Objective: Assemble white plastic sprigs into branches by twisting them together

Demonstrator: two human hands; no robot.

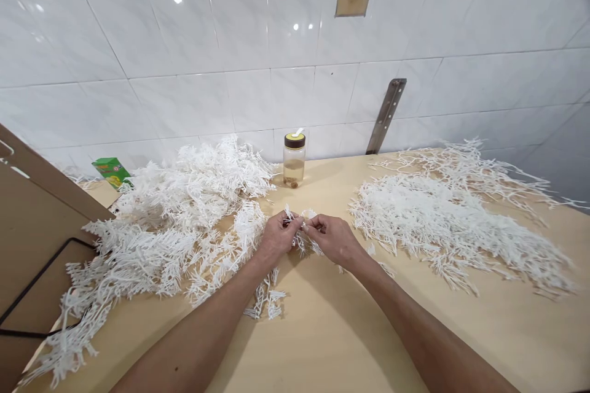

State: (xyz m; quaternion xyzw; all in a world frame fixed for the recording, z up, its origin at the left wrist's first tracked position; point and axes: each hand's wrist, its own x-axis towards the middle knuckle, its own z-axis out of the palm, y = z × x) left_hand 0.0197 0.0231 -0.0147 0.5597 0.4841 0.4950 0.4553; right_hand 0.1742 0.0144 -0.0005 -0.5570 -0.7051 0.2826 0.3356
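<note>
My left hand (pixel 279 233) and my right hand (pixel 332 236) meet at the middle of the wooden table, fingertips almost touching. Both are pinched on a small white branching piece (pixel 302 244), whose sprigs stick out above and below the fingers. A large heap of white feathery sprigs (pixel 184 196) lies to the left of my left hand. Right of my right hand spreads a second pile of thin white strands (pixel 428 221). A few loose sprigs (pixel 267 301) rest below my left wrist.
A jar with a dark and yellow lid (pixel 294 161) stands behind my hands. At the left are a green box (pixel 112 172), a cardboard box (pixel 41 215) and a black wire frame (pixel 34 279). A metal bracket (pixel 386 116) leans at the tiled wall.
</note>
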